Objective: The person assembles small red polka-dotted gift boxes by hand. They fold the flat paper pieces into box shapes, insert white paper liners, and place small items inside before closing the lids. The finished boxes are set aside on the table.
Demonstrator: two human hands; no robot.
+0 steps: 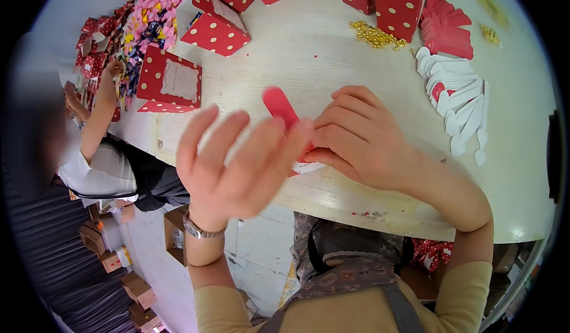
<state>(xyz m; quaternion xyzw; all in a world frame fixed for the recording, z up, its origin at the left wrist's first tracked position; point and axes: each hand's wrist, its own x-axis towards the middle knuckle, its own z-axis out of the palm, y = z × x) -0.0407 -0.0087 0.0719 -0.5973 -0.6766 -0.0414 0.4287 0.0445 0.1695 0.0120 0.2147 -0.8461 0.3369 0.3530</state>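
Note:
My left hand is smeared by motion, its outer fingers apart. Its thumb and forefinger overlap a red strip with a rounded end; whether they grip it is unclear. Just to the right, my right hand has its fingers closed at the strip's lower end, above the table. Below the fingertips a small red piece with a white printed label peeks out, mostly hidden. At the back right lie a stack of red strips and a fanned pile of white spoon-shaped pieces.
Red polka-dot boxes stand along the far and left side of the pale table. Gold bells or beads lie at the back. On the left, a co-worker's arm reaches into a heap of pink wrapped pieces. Cartons sit on the floor.

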